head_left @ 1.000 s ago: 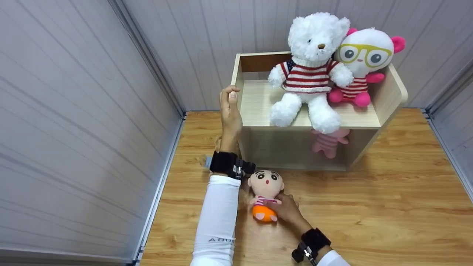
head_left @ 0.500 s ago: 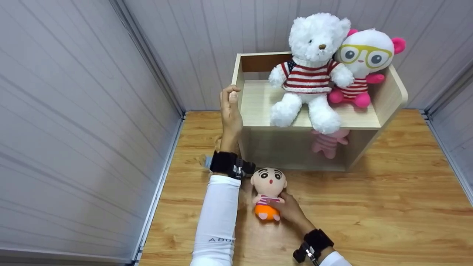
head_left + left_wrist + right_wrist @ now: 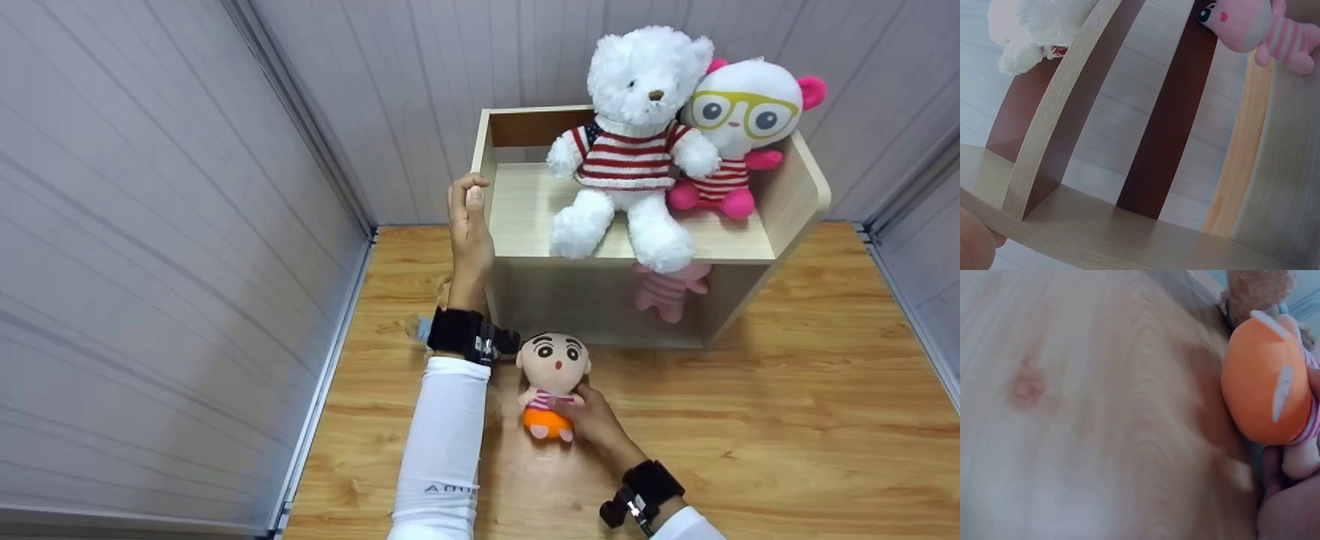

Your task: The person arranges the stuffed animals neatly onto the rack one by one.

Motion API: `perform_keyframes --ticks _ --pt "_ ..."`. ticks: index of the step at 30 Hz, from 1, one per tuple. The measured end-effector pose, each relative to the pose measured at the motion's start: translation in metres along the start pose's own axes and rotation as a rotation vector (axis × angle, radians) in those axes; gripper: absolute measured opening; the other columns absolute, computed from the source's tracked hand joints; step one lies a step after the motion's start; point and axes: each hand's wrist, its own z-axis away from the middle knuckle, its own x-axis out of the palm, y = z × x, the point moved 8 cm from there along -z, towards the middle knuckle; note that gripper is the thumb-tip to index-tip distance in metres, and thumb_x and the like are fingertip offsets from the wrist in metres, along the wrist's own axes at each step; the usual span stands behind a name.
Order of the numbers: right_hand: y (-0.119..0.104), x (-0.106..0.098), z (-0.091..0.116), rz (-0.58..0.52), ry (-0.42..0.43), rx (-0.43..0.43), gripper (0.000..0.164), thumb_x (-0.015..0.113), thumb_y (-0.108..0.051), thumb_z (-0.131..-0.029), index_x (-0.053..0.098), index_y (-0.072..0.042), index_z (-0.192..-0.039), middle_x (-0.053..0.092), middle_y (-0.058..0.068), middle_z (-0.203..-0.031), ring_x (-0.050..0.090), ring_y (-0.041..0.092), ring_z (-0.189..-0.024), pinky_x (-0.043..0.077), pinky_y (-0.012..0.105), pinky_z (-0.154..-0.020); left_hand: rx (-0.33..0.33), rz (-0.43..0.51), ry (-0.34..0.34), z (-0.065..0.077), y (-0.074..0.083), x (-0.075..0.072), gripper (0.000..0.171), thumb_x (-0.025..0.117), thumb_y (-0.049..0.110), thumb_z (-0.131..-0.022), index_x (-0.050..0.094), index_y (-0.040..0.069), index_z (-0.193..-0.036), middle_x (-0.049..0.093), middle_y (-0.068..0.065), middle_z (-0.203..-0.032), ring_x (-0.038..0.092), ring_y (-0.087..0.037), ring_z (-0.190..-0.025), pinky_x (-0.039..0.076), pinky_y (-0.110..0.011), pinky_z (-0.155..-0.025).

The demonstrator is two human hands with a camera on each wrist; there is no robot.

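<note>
My right hand (image 3: 596, 420) grips a plush boy doll (image 3: 555, 364) with a big round head, striped shirt and orange bottom, around its waist. In the right wrist view the doll's orange bottom (image 3: 1264, 382) faces the camera, above the wooden floor. My left hand (image 3: 470, 232) holds the front edge of the left side panel of a small pale wooden shelf (image 3: 525, 214), fingers bent at the edge. The left wrist view shows only part of that hand (image 3: 976, 242) beside the panel.
A white teddy bear (image 3: 626, 154) and a pink-eared plush with yellow glasses (image 3: 742, 120) sit on the shelf's top level. A pink striped plush (image 3: 664, 292) is in the lower compartment. Mostly hidden behind my left arm, a tan furry toy (image 3: 1258, 295) is on the floor.
My right hand has carried the doll slightly right and toward the shelf. My left hand stays at the shelf's left panel.
</note>
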Motion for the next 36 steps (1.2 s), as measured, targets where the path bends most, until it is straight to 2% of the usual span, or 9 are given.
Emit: perform_keyframes --ticks 3,7,15,19,24,27,29,34,36 --pt "-0.007 -0.008 -0.006 0.009 0.007 -0.010 0.059 0.078 -0.026 -0.091 0.058 0.003 -0.138 0.059 0.024 -0.142 0.051 0.036 -0.134 0.025 0.059 -0.122 0.002 -0.010 -0.001 0.000 0.000 0.000 0.057 0.036 0.053 -0.107 0.053 0.000 -0.115 0.049 -0.012 -0.123 0.044 -0.018 -0.128 0.031 -0.033 -0.112" --pt "-0.019 -0.023 -0.015 0.051 0.014 -0.015 0.063 0.076 -0.028 -0.093 0.053 0.002 -0.143 0.058 0.024 -0.143 0.058 0.034 -0.125 0.035 0.055 -0.118 -0.011 -0.029 0.001 0.001 -0.001 -0.002 0.063 0.035 0.060 -0.105 0.053 0.001 -0.115 0.048 -0.013 -0.125 0.044 -0.018 -0.128 0.031 -0.033 -0.111" --pt "-0.056 -0.061 -0.045 0.144 0.058 -0.125 0.058 0.072 -0.026 -0.096 0.052 0.006 -0.140 0.062 0.029 -0.135 0.062 0.036 -0.120 0.046 0.050 -0.109 -0.033 -0.021 0.005 0.003 -0.003 -0.003 0.044 0.035 0.039 -0.106 0.053 0.000 -0.116 0.048 -0.012 -0.124 0.044 -0.016 -0.124 0.032 -0.033 -0.109" --pt "-0.072 -0.077 -0.062 0.242 0.083 -0.165 0.055 0.068 -0.025 -0.099 0.051 0.007 -0.140 0.061 0.029 -0.136 0.060 0.039 -0.121 0.047 0.049 -0.106 -0.033 -0.024 0.010 0.004 -0.003 -0.003 0.054 0.036 0.051 -0.106 0.053 0.000 -0.116 0.048 -0.011 -0.124 0.044 -0.014 -0.122 0.032 -0.032 -0.108" --pt "-0.091 -0.092 -0.080 0.321 0.139 -0.225 0.041 0.070 -0.024 -0.097 0.061 0.003 -0.127 0.073 0.023 -0.097 0.070 0.031 -0.079 0.057 0.034 -0.070 -0.034 -0.022 0.010 0.004 -0.003 -0.003 0.074 0.035 0.070 -0.101 0.053 0.000 -0.115 0.047 -0.011 -0.125 0.044 -0.014 -0.123 0.032 -0.033 -0.108" --pt "-0.098 -0.097 -0.088 0.312 0.151 -0.199 0.037 0.069 -0.027 -0.098 0.062 -0.003 -0.125 0.068 0.013 -0.069 0.063 0.025 -0.050 0.049 0.030 -0.047 -0.025 -0.016 0.002 0.003 -0.003 -0.002 0.072 0.035 0.067 -0.102 0.053 -0.001 -0.115 0.048 -0.012 -0.125 0.045 -0.016 -0.125 0.032 -0.033 -0.111" --pt "-0.102 -0.098 -0.092 0.278 0.144 -0.179 0.038 0.066 -0.025 -0.099 0.059 -0.007 -0.131 0.068 0.007 -0.074 0.061 0.019 -0.049 0.048 0.028 -0.047 -0.017 -0.016 0.000 0.003 -0.002 -0.001 0.069 0.035 0.064 -0.103 0.053 -0.002 -0.115 0.048 -0.013 -0.125 0.045 -0.016 -0.126 0.032 -0.033 -0.112" --pt "-0.113 -0.094 -0.102 0.161 0.116 -0.181 0.038 0.061 -0.010 -0.100 0.053 -0.004 -0.137 0.067 0.018 -0.093 0.059 0.016 -0.053 0.051 0.029 -0.052 -0.010 -0.027 0.005 0.002 0.000 0.000 0.068 0.035 0.065 -0.103 0.054 0.001 -0.115 0.049 -0.012 -0.124 0.045 -0.016 -0.124 0.032 -0.032 -0.109" --pt "-0.117 -0.093 -0.107 0.159 0.145 -0.190 0.038 0.061 -0.007 -0.099 0.053 -0.001 -0.135 0.067 0.022 -0.090 0.059 0.015 -0.053 0.050 0.028 -0.051 -0.013 -0.031 0.006 0.002 0.001 0.000 0.068 0.035 0.065 -0.103 0.054 0.001 -0.115 0.049 -0.012 -0.124 0.045 -0.016 -0.124 0.033 -0.032 -0.109"
